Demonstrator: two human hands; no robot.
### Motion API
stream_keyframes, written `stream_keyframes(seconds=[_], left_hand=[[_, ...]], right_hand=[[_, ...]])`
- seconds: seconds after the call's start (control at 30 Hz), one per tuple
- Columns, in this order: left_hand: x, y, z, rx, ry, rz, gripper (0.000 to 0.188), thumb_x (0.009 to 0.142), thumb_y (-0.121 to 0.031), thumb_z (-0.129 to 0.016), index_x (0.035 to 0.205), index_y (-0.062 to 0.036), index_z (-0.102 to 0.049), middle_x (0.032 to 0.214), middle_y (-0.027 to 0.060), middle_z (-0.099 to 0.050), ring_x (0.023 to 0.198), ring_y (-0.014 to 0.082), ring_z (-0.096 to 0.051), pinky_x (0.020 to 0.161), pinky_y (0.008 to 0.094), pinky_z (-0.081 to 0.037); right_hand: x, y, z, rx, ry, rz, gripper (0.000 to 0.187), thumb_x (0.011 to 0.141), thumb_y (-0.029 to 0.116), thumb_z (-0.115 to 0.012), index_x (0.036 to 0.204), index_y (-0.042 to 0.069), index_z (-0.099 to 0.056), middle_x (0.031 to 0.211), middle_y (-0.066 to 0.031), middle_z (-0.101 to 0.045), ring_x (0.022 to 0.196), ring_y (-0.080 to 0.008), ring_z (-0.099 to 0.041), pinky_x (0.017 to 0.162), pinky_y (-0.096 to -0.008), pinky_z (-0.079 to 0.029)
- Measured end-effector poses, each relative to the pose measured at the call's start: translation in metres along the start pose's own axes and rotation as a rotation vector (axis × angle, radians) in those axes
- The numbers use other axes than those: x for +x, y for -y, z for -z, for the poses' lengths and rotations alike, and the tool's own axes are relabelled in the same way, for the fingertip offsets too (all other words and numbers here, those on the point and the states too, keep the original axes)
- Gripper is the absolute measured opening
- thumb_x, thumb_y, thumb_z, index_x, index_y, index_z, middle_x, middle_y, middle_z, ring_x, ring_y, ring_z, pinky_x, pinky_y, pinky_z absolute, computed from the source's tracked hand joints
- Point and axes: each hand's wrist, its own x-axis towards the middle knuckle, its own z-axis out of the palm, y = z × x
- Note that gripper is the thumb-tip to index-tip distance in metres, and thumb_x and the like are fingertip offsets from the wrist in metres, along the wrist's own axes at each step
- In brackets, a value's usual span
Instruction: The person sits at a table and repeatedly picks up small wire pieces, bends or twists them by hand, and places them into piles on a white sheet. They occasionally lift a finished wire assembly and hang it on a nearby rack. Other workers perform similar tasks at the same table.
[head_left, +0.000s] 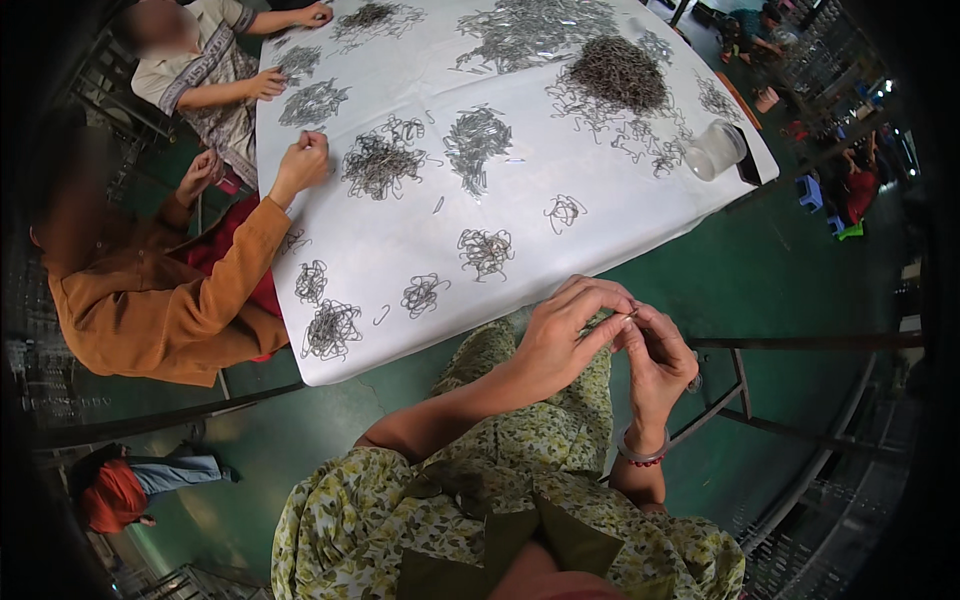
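Observation:
My left hand [580, 318] and my right hand [655, 362] meet above my lap, just off the table's near edge. Both are closed in a pinch, fingertips together around something thin and small, mostly hidden by the fingers. A metal bangle and a red beaded bracelet [645, 458] circle my right wrist. Closest to my hands on the white-covered table [400, 335] lie a pile of bent wire hooks [486, 254] and a smaller hook cluster [565, 213]. Further left is another little hook heap [425, 295]. Beyond them sits a pile of short, clear, shiny strips [477, 145].
A large dark heap of hooks [618, 75] and a clear jar [715, 150] lying on its side occupy the far right. At the left edge, a co-worker in a brown jacket [170, 300] reaches over the table; another person sits beyond. A metal frame [735, 385] stands right of my knees.

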Motion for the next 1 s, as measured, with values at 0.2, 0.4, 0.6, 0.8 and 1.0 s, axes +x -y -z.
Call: stream_keyframes(seconds=[0.2, 0.4, 0.6, 0.8, 1.0], left_hand=[[0.004, 0.005, 0.005, -0.063, -0.047, 0.003, 0.014, 0.083, 0.005, -0.063, 0.096, 0.0002, -0.06, 0.096, 0.0098, -0.066, 0.089, 0.0206, -0.064, 0.078, 0.0319, -0.051], [0.009, 0.009, 0.005, -0.044, 0.033, -0.056, 0.016, 0.082, 0.001, -0.067, 0.096, -0.0001, -0.062, 0.093, 0.0093, -0.066, 0.088, 0.0233, -0.064, 0.079, 0.0337, -0.05], [0.01, 0.013, 0.008, -0.02, 0.043, -0.073, 0.016, 0.081, 0.0, -0.069, 0.096, -0.0008, -0.065, 0.092, 0.0069, -0.066, 0.088, 0.0226, -0.063, 0.079, 0.0356, -0.05], [0.016, 0.015, 0.014, -0.006, 0.031, -0.072, 0.015, 0.08, -0.002, -0.07, 0.094, -0.0015, -0.066, 0.09, 0.005, -0.066, 0.086, 0.0217, -0.062, 0.079, 0.0349, -0.048], [0.018, 0.015, 0.009, -0.03, -0.028, -0.071, 0.011, 0.079, -0.002, -0.07, 0.09, -0.004, -0.068, 0.088, 0.0052, -0.066, 0.084, 0.0201, -0.062, 0.076, 0.0322, -0.049]], right_hand=[[0.033, -0.007, 0.005, 0.084, -0.039, -0.082, 0.024, 0.088, -0.004, -0.06, 0.112, -0.006, -0.063, 0.087, -0.0153, -0.068, 0.065, -0.0135, -0.06, 0.053, -0.0239, -0.048], [0.145, -0.083, -0.055, -0.113, 0.337, -0.175, 0.021, 0.092, 0.009, -0.057, 0.106, -0.004, -0.067, 0.084, -0.0096, -0.067, 0.072, -0.013, -0.061, 0.061, -0.0243, -0.048], [0.188, -0.209, -0.149, -0.699, 0.567, 0.317, 0.011, 0.08, -0.002, -0.057, 0.083, -0.007, -0.067, 0.087, -0.0239, -0.06, 0.087, -0.0388, -0.058, 0.074, -0.0432, -0.05], [0.174, -0.198, -0.142, -0.778, 0.607, 0.325, 0.015, 0.074, -0.007, -0.056, 0.087, -0.006, -0.063, 0.091, -0.0233, -0.06, 0.09, -0.0396, -0.058, 0.077, -0.0459, -0.049], [0.14, -0.098, -0.059, -0.191, 0.363, -0.2, 0.023, 0.082, 0.001, -0.066, 0.105, 0.001, -0.067, 0.079, -0.0034, -0.064, 0.071, -0.0073, -0.055, 0.063, -0.0225, -0.045]])
